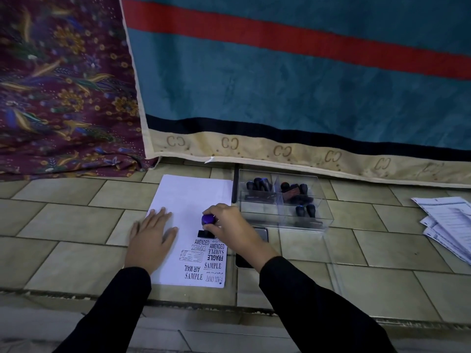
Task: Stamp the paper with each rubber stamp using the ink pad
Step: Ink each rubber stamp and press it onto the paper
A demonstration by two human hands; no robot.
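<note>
Right hand (pixel 229 225): we see its fingers curled round the purple knob of a rubber stamp (pixel 208 222), whose dark base sits on the paper (pixel 188 194), just beyond the printed marks.
Left hand (pixel 150 235): flat, fingers straight, pressing on the paper's left side.
Ink pad (pixel 262 234): just right of the paper, partly hidden under the right wrist.
Clear box (pixel 260 212): right of the paper's far end, with more stamps (pixel 293 192) inside.

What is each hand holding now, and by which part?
The right hand grips a rubber stamp by its purple knob, its base on the paper. The left hand holds nothing; it lies flat on the paper.
</note>
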